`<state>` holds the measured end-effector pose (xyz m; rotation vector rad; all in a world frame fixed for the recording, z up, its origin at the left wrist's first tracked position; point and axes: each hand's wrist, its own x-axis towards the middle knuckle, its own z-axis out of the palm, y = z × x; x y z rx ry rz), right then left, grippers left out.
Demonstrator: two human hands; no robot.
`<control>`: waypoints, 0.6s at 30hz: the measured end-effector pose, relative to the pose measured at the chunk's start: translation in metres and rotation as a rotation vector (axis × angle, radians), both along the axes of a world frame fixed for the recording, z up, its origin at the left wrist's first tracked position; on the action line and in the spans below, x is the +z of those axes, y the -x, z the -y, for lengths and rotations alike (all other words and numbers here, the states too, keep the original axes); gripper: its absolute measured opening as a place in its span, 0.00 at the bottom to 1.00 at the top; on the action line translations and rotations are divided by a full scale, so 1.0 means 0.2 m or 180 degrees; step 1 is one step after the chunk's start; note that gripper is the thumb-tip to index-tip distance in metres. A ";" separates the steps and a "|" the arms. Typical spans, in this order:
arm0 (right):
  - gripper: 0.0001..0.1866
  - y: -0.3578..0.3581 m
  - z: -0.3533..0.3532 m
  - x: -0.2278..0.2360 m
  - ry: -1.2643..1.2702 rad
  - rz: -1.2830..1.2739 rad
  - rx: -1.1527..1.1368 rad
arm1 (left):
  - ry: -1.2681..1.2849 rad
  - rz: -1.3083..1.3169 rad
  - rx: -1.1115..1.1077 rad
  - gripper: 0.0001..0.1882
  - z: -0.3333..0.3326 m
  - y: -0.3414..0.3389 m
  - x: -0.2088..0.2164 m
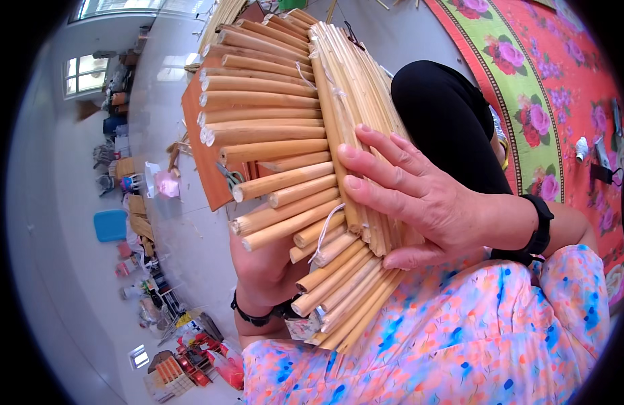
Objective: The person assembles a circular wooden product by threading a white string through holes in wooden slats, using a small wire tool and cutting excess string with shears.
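Observation:
A fan-shaped panel of pale bamboo or reed sticks (271,128), bound with white string, fills the middle of the view. My right hand (410,196) lies spread over the thinner bundled sticks at the panel's right edge, thumb underneath, gripping them. My left hand (261,260) is mostly hidden beneath the lower sticks, supporting the panel from below; only its wrist, with a black band, shows. A black band is also on my right wrist. An orange-brown board (204,152) with green-handled scissors (230,177) lies under the panel.
A red and green flowered mat (548,88) lies to the right, with small tools on it. My knee in black cloth (447,115) is behind the panel. Clutter, a blue stool (109,225) and boxes line the pale floor on the left.

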<state>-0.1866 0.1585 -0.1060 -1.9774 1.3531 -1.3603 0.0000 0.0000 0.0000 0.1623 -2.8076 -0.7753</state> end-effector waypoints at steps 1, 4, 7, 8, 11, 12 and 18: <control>0.48 0.00 0.00 0.01 -0.0024 0.0004 0.0015 | 0.0029 0.0042 -0.0020 0.22 0.01 0.00 0.00; 0.48 -0.01 0.00 0.00 0.0029 0.0027 0.0016 | -0.0053 -0.0050 -0.0281 0.21 0.06 0.00 -0.04; 0.48 -0.01 -0.01 0.01 0.0005 -0.0003 -0.0030 | -0.0062 -0.0132 -0.0241 0.20 0.04 0.02 -0.02; 0.48 0.00 -0.01 0.01 -0.0026 -0.0023 -0.0050 | -0.0013 -0.0086 -0.0188 0.19 0.04 0.02 -0.02; 0.47 0.00 0.00 0.02 -0.0001 -0.0061 -0.0097 | 0.0113 0.0169 -0.0068 0.18 0.06 -0.03 -0.01; 0.47 0.00 0.00 0.03 -0.0013 -0.0088 -0.0118 | 0.0109 0.0223 -0.0066 0.18 0.07 -0.04 -0.01; 0.46 0.00 0.00 0.04 -0.0031 -0.0100 -0.0165 | -0.0221 0.0321 0.0571 0.16 0.07 -0.18 0.03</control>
